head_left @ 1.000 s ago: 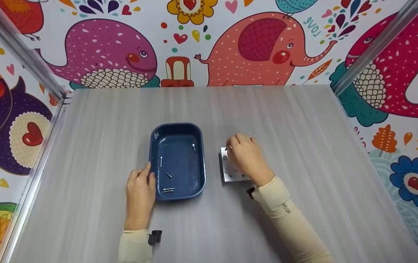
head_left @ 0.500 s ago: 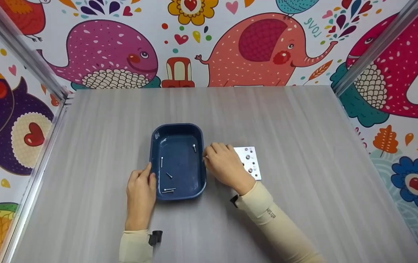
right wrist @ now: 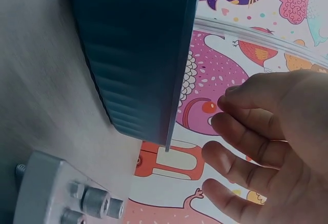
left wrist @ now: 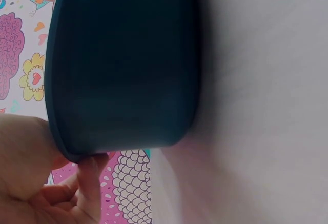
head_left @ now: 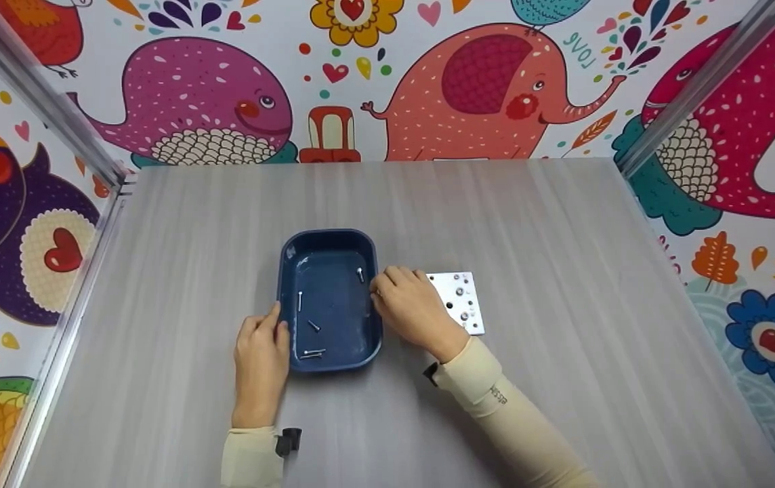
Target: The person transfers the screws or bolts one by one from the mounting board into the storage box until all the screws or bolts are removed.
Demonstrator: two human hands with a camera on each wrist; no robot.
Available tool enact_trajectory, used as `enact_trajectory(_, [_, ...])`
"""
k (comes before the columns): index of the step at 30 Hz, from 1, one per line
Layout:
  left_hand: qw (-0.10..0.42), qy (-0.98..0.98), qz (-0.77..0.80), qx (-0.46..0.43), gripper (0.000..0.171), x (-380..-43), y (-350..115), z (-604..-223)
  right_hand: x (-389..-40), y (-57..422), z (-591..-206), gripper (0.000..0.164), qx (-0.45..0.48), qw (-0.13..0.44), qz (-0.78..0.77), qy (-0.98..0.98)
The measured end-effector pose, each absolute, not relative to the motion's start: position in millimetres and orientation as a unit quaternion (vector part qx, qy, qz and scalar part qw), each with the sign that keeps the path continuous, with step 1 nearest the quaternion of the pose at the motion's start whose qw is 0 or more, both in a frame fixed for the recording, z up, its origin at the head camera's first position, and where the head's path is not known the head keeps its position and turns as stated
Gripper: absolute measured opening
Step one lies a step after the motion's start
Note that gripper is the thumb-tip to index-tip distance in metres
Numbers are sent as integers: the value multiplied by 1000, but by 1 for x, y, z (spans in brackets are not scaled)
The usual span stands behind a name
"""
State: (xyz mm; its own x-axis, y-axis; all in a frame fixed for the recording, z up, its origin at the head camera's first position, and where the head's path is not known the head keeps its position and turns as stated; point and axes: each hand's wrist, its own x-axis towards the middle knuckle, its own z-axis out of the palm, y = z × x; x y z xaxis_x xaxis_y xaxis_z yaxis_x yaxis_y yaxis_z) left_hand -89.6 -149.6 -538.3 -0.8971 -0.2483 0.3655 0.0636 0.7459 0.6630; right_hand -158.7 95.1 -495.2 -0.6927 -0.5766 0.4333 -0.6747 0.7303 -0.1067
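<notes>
A blue rectangular tray sits mid-table with several small metal bolts lying in it, one bolt along its left side and another bolt near the far right. My left hand grips its left rim; the left wrist view shows the rim pinched between thumb and fingers. My right hand is over the tray's right rim, fingertips just inside. In the right wrist view its fingers are loosely bent, thumb near the index finger, nothing visible between them. Partly behind that hand lies a silver metal plate with holes and bolts.
A grey wood-grain table surrounds the tray and plate. Printed cartoon panels rise behind and at both sides, with a metal post at the far right corner and another post at the left.
My right hand has moved left, from over the metal plate to the tray's right rim, uncovering the plate's right part. The left hand and tray have stayed in place.
</notes>
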Motion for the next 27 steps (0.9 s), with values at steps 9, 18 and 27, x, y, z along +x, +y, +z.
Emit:
enact_trajectory(9, [215,-911,-347,50,33,-89,-149,-537,-160,111,-491,4,343,217,143,-903])
enact_trajectory(18, [211,-911,-349,57,33,-90,-149,-536,-159,144,-484,5,313,195,161,-916])
enact_trajectory(27, [215,-910,-349,55,32,-91,-150,-537,-149,175,-481,11,297,208,156,-919])
